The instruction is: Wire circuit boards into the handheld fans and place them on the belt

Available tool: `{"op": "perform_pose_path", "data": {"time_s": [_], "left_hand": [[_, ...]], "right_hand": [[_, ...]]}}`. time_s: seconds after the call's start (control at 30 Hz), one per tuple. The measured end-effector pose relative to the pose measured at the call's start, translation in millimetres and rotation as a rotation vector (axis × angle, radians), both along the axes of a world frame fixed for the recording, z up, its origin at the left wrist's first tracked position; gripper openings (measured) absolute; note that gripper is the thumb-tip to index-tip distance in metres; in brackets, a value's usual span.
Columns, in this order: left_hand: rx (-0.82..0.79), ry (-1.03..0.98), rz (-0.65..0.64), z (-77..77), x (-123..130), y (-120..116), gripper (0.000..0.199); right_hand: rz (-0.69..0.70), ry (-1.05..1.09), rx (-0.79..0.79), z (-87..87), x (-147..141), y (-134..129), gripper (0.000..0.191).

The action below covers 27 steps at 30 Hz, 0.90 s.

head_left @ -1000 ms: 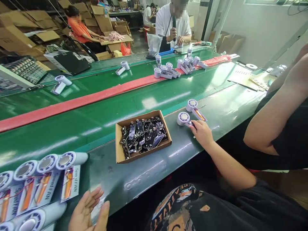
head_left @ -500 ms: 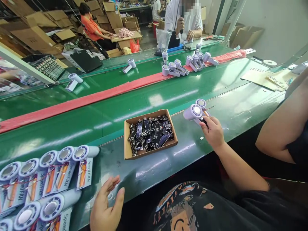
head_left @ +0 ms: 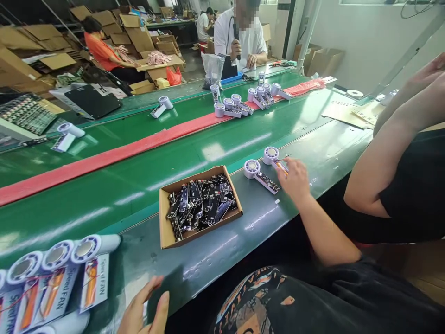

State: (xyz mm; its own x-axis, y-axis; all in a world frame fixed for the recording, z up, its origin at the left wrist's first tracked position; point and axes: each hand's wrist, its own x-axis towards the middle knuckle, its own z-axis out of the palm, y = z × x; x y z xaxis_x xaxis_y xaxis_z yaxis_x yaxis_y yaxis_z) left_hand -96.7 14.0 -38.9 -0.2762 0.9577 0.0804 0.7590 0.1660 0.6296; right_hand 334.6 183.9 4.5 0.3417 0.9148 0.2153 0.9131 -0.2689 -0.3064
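My right hand has its fingers closed around the handle end of a lavender handheld fan. An orange part and a thin wire show in that handle, and my fingers hide its far end. Just left of it, a second handheld fan lies on the bench with a black circuit board along its handle. At the lower left my left hand is empty, thumb and fingers apart. Between the hands stands a cardboard box filled with loose black circuit boards.
Fans with open "Speed FAN" handles are lined up at the left. Beyond the bench runs a green conveyor with a red strip and several fans on it. A neighbour's arm rests at the right; a person in white sits opposite.
The fan with the circuit board has left my right hand and lies on the bench. That hand has moved onto the other fan. The view has shifted right; my left hand stays open.
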Motion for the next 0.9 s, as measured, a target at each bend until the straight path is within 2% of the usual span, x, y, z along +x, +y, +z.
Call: {"op": "perform_pose_path", "data": {"time_s": [0.07, 0.13, 0.2, 0.27, 0.3, 0.33, 0.37, 0.4, 0.43, 0.47, 0.5, 0.57, 0.6, 0.67, 0.73, 0.8, 0.87, 0.9], "left_hand": [[0.03, -0.006, 0.005, -1.2, 0.9, -1.5, 0.056], [0.085, 0.006, -0.018, 1.4, 3.9, -2.7, 0.052], [0.158, 0.034, -0.073, 8.7, 8.9, -4.4, 0.043], [0.245, 0.064, -0.129, 19.8, 16.1, -6.5, 0.031], [0.294, 0.083, -0.155, 26.0, 20.8, -7.3, 0.027], [0.343, 0.098, -0.179, 32.1, 26.3, -7.5, 0.026], [0.386, 0.104, -0.21, 37.6, 32.4, -7.0, 0.028], [0.421, 0.096, -0.256, 42.2, 39.1, -5.5, 0.033], [0.436, 0.083, -0.321, 45.6, 46.1, -3.1, 0.038], [0.428, 0.079, -0.41, 47.6, 52.9, 0.2, 0.043], [0.4, 0.097, -0.506, 48.4, 59.3, 4.1, 0.048], [0.333, 0.213, -0.634, 46.3, 69.2, 12.6, 0.046], [0.31, 0.283, -0.642, 44.1, 72.3, 16.5, 0.039], [0.291, 0.384, -0.57, 38.7, 74.6, 23.1, 0.026], [0.296, 0.412, -0.495, 33.9, 73.8, 28.4, 0.024], [0.308, 0.415, -0.482, 31.0, 73.0, 32.9, 0.025], [0.32, 0.424, -0.482, 30.8, 74.1, 36.5, 0.03], [0.324, 0.43, -0.478, 31.7, 75.0, 37.6, 0.034]], "right_hand": [[-0.021, 0.017, -0.103, 8.2, 21.2, 7.6, 0.04], [0.038, 0.033, -0.169, 17.1, 36.1, 11.8, 0.021], [0.089, 0.032, -0.153, 28.3, 39.1, 6.8, 0.016], [0.131, 0.031, -0.052, 39.7, 28.2, -9.3, 0.02], [0.237, 0.061, 0.098, 44.0, 17.2, -20.7, 0.02], [0.432, 0.1, 0.199, 46.4, 2.7, -33.7, 0.018], [0.675, 0.131, 0.207, 46.7, -15.0, -47.3, 0.017], [0.889, 0.142, 0.159, 44.6, -35.3, -60.7, 0.016], [1.066, 0.117, 0.041, 40.3, -57.0, -73.1, 0.015], [1.171, 0.07, -0.075, 34.4, -78.6, -83.8, 0.014], [1.22, 0.01, -0.158, 27.5, -98.6, -92.2, 0.015], [1.205, -0.07, -0.256, 15.7, -128.5, -101.0, 0.018], [1.183, -0.076, -0.268, 13.0, -137.3, -100.8, 0.02], [1.17, -0.01, -0.225, 16.5, -143.6, -89.8, 0.029], [1.168, 0.088, -0.113, 29.3, -141.1, -64.8, 0.037], [0.992, 0.034, -0.013, 43.0, -137.6, -29.9, 0.028], [0.81, -0.105, -0.063, 50.7, -137.3, 5.2, 0.032], [0.806, -0.152, -0.099, 51.7, -138.5, 19.7, 0.029]]}}
